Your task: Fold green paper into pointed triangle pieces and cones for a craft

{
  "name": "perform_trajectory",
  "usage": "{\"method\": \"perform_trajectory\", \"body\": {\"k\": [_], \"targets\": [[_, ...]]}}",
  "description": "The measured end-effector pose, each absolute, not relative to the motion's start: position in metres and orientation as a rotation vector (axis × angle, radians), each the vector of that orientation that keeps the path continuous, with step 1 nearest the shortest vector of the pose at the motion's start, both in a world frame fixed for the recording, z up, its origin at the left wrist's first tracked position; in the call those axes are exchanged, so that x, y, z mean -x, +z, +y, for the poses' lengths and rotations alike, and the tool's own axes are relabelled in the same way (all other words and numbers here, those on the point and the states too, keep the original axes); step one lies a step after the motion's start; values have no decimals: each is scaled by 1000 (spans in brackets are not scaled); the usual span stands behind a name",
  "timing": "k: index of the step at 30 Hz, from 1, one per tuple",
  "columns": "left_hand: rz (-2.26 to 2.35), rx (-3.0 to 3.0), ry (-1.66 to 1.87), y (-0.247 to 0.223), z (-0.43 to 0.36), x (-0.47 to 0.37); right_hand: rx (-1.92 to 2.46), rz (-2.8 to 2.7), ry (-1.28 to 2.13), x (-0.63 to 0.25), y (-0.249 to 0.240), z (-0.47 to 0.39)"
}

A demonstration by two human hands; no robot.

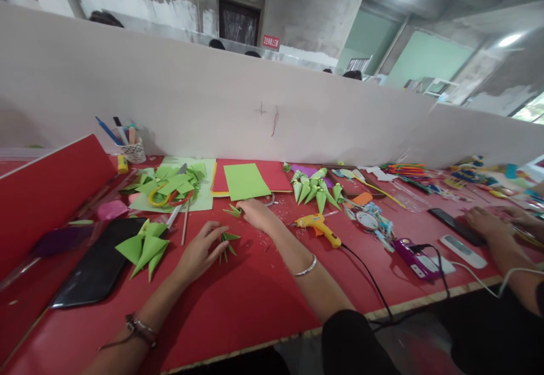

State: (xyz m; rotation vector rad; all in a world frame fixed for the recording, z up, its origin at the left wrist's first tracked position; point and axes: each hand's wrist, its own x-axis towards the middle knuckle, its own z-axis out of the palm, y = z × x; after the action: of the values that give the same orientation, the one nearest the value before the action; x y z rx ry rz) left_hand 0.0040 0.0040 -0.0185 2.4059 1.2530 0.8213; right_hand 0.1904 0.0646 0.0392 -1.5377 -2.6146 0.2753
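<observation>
My left hand (pixel 203 255) rests low over the red table, its fingers apart. Its fingertips are beside a spiky folded green paper shape (pixel 230 244) and partly cover it. Further forward, my right hand (pixel 254 215) has its fingers drawn together at a small pointed green paper piece (pixel 232 211); the fingertips are partly hidden. Behind that hand, a flat green paper sheet (pixel 246 180) lies on red and yellow sheets (pixel 278 178). Left of my left hand, a cluster of green paper cones (pixel 144 248) overlaps a black tablet-like slab (pixel 96 270).
Green paper scraps (pixel 182 185) with yellow and orange-handled scissors (pixel 159 195) lie at the back left. Several green cones (pixel 317 189) stand near the white partition (pixel 238 103). A yellow glue gun (pixel 318 228) trails its cord to a purple power strip (pixel 419 259). A co-worker's hands (pixel 488 222) are at right.
</observation>
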Motion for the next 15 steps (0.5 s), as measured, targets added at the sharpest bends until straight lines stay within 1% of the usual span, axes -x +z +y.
{"method": "perform_trajectory", "body": {"k": [6,10,15], "targets": [[1276,-2389,839,-16,3,-7,1617,-2494,182,-214,45,23],[1300,-2334,867,-14,2,-5,1591,-2432,88,-219,32,-7],[1260,-2321,836,-12,0,-4,1515,-2494,274,-220,6,-18]]}}
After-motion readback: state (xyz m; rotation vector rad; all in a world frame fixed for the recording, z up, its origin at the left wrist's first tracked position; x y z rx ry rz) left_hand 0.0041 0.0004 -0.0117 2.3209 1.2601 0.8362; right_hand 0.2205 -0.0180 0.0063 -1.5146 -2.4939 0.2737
